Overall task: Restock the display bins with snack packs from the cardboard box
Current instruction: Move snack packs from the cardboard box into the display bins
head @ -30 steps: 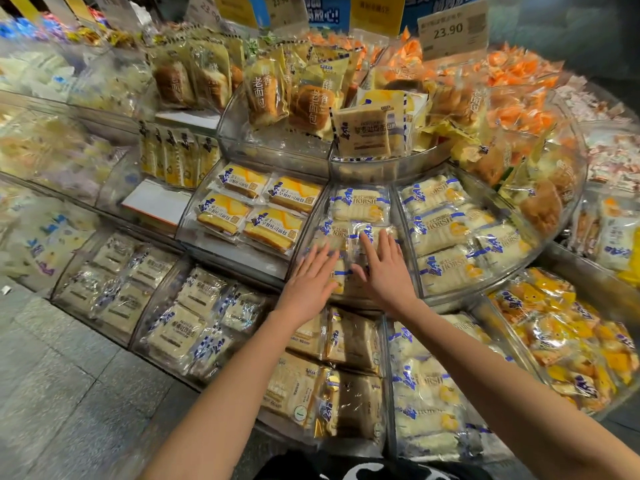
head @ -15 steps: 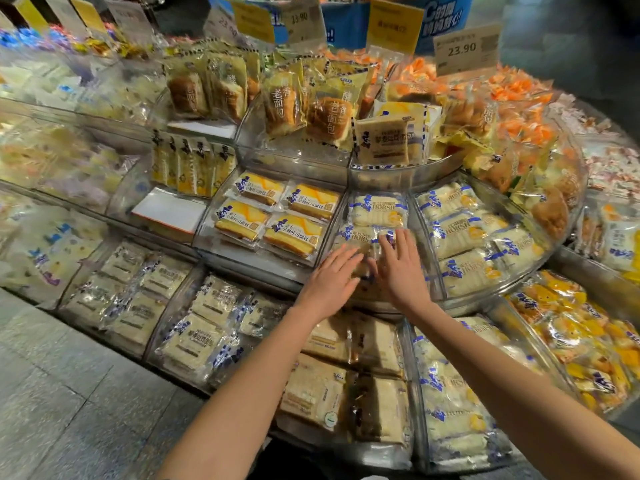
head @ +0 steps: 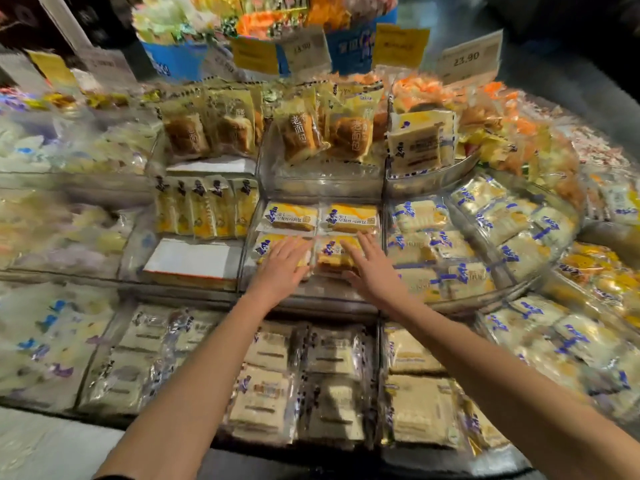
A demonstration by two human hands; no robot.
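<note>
Centre bin [head: 322,289] holds four snack packs [head: 291,216], two by two. Left hand [head: 282,268] lies on near-left pack [head: 265,247], right hand [head: 372,271] on near-right pack [head: 332,258]. Upright packs [head: 204,209] stand at 10 o'clock.

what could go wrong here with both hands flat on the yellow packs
1. The left hand and right hand lie flat on the front yellow packs; pressing hard may squash the soft cake inside.
2. A push away from the person could ride those packs up over the rear packs close behind, spoiling the rows.
3. Both forearms hang over the lower packs; lowering them may knock those askew.
</note>
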